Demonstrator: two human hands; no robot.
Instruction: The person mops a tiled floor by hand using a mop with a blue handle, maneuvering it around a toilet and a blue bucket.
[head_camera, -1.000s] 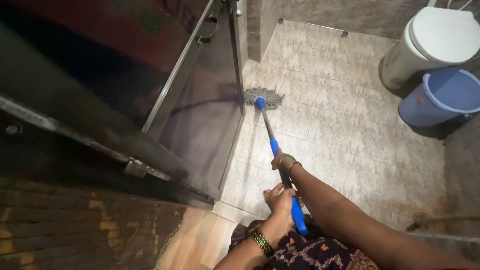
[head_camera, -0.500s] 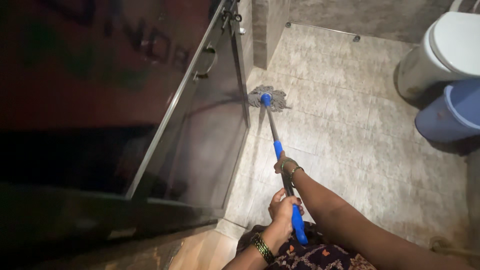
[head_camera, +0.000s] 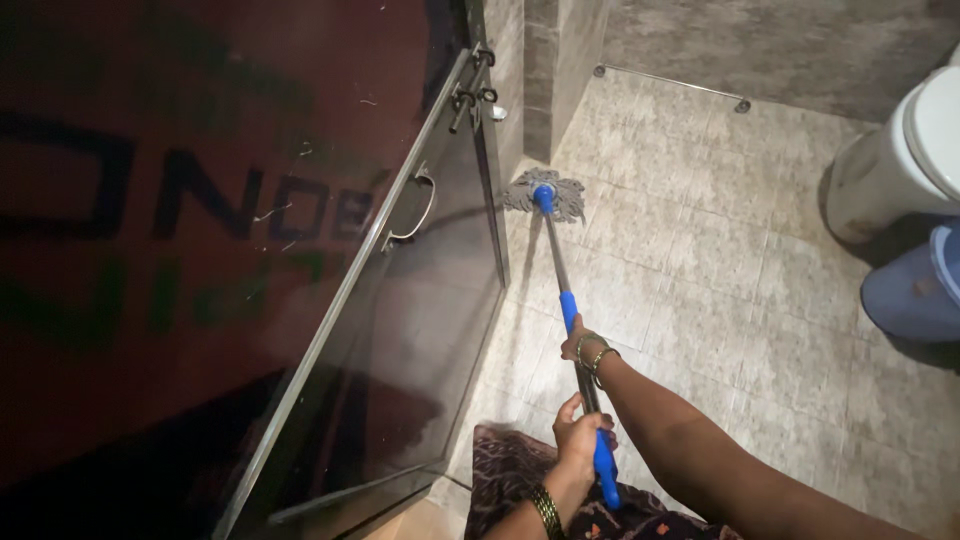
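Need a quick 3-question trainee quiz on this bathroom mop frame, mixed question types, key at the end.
1. True or false: both hands grip the mop handle.
2. Where does the mop head rest?
A. inside the blue bucket
B. on the tiled floor by the edge of the glass door
C. on the toilet
3. Fill in: the ___ hand is farther down the handle, closer to the mop head.

Key
1. True: the left hand holds near the blue top end, and the right hand holds just below the blue sleeve.
2. B
3. right
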